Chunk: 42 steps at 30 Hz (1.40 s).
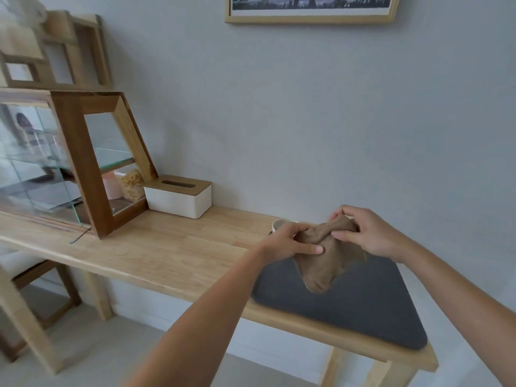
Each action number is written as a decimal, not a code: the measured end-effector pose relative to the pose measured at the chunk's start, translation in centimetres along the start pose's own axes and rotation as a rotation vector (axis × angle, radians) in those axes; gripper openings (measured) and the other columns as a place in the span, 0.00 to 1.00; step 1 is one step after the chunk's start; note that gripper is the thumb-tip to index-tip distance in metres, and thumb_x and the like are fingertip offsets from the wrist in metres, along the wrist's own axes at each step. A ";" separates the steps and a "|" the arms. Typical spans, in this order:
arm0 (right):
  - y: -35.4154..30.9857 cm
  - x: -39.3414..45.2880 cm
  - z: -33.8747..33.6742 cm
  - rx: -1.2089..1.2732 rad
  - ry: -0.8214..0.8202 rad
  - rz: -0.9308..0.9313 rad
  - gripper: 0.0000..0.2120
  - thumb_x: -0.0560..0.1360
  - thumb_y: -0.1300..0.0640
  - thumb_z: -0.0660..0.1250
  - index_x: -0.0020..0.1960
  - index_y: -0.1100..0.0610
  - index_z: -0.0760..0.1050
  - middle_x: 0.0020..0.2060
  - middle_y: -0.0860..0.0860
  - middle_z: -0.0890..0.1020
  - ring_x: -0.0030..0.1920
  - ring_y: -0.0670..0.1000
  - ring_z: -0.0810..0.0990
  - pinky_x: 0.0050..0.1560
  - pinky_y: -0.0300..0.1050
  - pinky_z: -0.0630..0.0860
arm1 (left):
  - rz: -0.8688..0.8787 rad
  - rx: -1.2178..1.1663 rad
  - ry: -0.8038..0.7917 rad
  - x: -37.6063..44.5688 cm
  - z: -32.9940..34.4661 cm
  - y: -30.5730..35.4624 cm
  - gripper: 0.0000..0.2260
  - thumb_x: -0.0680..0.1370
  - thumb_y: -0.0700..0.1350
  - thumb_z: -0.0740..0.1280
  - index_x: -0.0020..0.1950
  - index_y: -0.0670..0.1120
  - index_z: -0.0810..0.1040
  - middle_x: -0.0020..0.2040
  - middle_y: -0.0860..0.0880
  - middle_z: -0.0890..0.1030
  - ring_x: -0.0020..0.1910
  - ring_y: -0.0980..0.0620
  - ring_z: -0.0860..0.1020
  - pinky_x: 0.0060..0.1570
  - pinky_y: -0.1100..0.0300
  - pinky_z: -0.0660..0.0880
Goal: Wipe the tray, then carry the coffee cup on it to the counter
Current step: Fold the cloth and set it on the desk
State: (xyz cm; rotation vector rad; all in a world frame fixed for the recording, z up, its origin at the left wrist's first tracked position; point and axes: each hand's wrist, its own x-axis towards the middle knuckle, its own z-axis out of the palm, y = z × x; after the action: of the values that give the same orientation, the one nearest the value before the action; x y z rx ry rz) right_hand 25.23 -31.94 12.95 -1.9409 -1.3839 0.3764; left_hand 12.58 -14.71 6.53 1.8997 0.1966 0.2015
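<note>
Left hand (pixel 290 241): fingers closed on the left edge of the cloth (pixel 324 261), thumb and forefinger pinching the fabric.
Right hand (pixel 368 233): fingers closed on the bunched upper right of the cloth.
Cloth: held in the air between both hands; its lower corner hangs just above the tray (pixel 349 311). Contact with the tray cannot be confirmed.
Tray: dark, flat on the right end of the surface (pixel 167 255); its near right corner lies close to the surface edge.
Cup (pixel 279 225): at the far left corner of the tray, mostly hidden behind the left hand; only the rim shows. Contents cannot be seen.
Step, as judged: cloth is being arranged; wiping not yet begun.
Risk 1: left hand or trailing cloth strikes the cup, since the cup sits just behind the knuckles. Result: a tip-over or a spill onto the tray.
Risk 2: a firm wipe toward the near right pushes the tray off the surface edge.
Risk 3: a loose hanging corner drags rather than wipes. Cause: cloth not folded flat.
Tissue box (pixel 178 195): well apart to the left; no hazard.
</note>
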 end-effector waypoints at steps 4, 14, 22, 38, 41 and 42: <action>-2.2 2.6 0.4 0.180 -0.159 0.007 0.08 0.76 0.56 0.67 0.53 0.55 0.81 0.48 0.52 0.86 0.50 0.50 0.84 0.49 0.42 0.79 | -0.036 0.022 0.024 -2.4 -5.1 0.3 0.18 0.70 0.46 0.75 0.51 0.35 0.76 0.45 0.44 0.78 0.47 0.49 0.77 0.50 0.52 0.74; -5.9 9.2 8.0 0.446 -0.313 -0.033 0.11 0.76 0.63 0.65 0.58 0.55 0.76 0.49 0.62 0.82 0.49 0.56 0.81 0.49 0.51 0.78 | -0.235 0.051 0.087 -8.3 -13.5 -0.4 0.12 0.74 0.47 0.70 0.56 0.45 0.81 0.56 0.42 0.82 0.57 0.44 0.79 0.59 0.48 0.77; -6.1 13.3 12.7 0.479 -0.177 0.005 0.08 0.76 0.65 0.65 0.53 0.60 0.80 0.49 0.61 0.84 0.51 0.57 0.82 0.58 0.57 0.76 | -0.248 0.109 0.368 -9.1 -18.2 -2.6 0.12 0.71 0.49 0.74 0.49 0.43 0.82 0.47 0.45 0.83 0.49 0.47 0.81 0.51 0.52 0.79; -3.3 12.6 18.3 0.664 -0.196 0.273 0.11 0.78 0.66 0.61 0.60 0.63 0.69 0.51 0.64 0.79 0.47 0.58 0.82 0.40 0.54 0.83 | -0.281 0.218 0.477 -8.4 -18.5 -6.5 0.12 0.71 0.49 0.74 0.45 0.42 0.81 0.36 0.49 0.79 0.36 0.54 0.77 0.33 0.62 0.73; -3.3 12.6 18.1 0.691 -0.209 0.290 0.13 0.78 0.66 0.62 0.61 0.62 0.68 0.50 0.64 0.80 0.48 0.60 0.82 0.45 0.58 0.82 | -0.286 0.224 0.476 -8.1 -18.6 -6.0 0.10 0.71 0.51 0.73 0.43 0.45 0.80 0.35 0.51 0.78 0.36 0.54 0.77 0.33 0.63 0.72; -3.3 12.5 18.0 0.717 -0.229 0.294 0.13 0.77 0.66 0.62 0.61 0.62 0.68 0.49 0.63 0.80 0.47 0.60 0.82 0.46 0.59 0.82 | -0.291 0.234 0.474 -8.2 -18.8 -5.9 0.11 0.71 0.52 0.73 0.43 0.45 0.80 0.36 0.50 0.78 0.36 0.54 0.76 0.34 0.62 0.72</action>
State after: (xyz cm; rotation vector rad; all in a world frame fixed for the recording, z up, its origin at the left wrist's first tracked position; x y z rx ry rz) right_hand 16.90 -13.16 4.62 -1.5105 -0.9009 1.0973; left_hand 0.02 2.48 6.77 2.0007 0.8415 0.4443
